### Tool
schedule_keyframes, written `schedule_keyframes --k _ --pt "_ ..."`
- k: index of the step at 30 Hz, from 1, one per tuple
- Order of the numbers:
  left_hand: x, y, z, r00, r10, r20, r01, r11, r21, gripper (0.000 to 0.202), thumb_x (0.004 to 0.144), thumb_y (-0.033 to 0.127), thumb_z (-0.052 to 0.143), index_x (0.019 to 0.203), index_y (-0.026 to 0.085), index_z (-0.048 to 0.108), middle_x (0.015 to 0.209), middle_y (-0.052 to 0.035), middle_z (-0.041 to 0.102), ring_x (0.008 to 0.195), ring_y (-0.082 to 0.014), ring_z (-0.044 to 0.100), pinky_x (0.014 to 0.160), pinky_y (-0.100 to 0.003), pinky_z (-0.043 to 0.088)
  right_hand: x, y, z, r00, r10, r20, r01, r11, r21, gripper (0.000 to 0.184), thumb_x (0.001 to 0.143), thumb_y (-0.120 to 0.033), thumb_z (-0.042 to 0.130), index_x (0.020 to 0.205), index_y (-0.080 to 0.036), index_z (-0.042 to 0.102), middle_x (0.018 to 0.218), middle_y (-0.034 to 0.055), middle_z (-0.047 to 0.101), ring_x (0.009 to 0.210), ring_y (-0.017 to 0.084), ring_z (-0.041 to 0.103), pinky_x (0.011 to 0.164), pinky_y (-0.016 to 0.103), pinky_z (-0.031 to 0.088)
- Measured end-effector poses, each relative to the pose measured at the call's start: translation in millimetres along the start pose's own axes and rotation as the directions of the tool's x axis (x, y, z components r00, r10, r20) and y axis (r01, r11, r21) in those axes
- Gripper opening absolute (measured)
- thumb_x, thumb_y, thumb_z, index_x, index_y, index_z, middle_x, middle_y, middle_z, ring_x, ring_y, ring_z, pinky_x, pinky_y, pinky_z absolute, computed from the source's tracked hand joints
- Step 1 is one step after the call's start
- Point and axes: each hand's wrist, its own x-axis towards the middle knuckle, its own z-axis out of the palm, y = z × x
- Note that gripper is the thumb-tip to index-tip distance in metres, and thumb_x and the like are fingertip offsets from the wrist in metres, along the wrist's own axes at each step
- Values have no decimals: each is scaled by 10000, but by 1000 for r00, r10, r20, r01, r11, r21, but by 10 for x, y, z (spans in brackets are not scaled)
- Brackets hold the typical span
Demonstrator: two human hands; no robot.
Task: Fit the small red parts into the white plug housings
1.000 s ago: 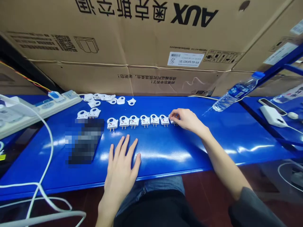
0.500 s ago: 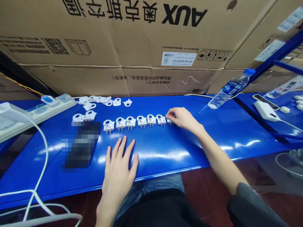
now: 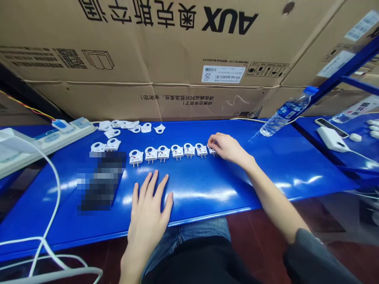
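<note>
Seven white plugs point(image 3: 177, 153) in a row on the blue table point(image 3: 266, 173)

On your left lies a blurry dark thing point(image 3: 102, 185). Next, your left hand point(image 3: 147, 215) rests flat, fingers spread wide, near the row. Your right hand point(image 3: 225, 147) pinches the last plug point(image 3: 211, 151), at the row's right end. Farther right is a bottle point(image 3: 286, 113).

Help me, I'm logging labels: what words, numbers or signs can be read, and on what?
"AUX": box, upside down.
"奥克斯空调": box, upside down.
"师傅您辛苦了!": box, upside down.
"请在搬运时对我温柔些,谢谢您!": box, upside down.
"25", "KFR-46G": sticker on box, upside down.
Too small or blurred: box fine print, rest of sticker, other stickers, bottles, plugs.
</note>
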Motion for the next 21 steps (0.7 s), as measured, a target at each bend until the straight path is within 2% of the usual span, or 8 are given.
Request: schedule_keyframes --k 7,13,21 --pt "0 -1 1 1000 1 13 -1 1000 10 513 1057 401 413 1524 220 524 1644 -124 476 1570 -319 374 1291 -630 251 22 91 -71 1000 23 -8 -23 999 -38 197 1003 -309 608 1062 -258 789 1060 59 740 894 203 654 715 279 401" --pt "-2 -13 7 1000 2 11 -2 1000 9 514 1055 406 417 1526 227 520 1645 -122 476 1570 -320 373 1288 -637 254 31 97 -50 999 -20 36 22 998 -55 146 975 -282 665 1021 -268 803 1045 41 760 922 206 670 709 274 401" --pt "0 -9 13 1000 0 7 0 1000 18 506 1059 400 409 1521 227 522 1646 -117 475 1572 -315 371 1289 -629 260 32 66 -21 997 -54 46 57 996 -72 161 1002 -268 624 1047 -262 779 1055 36 758 917 205 676 716 273 401"
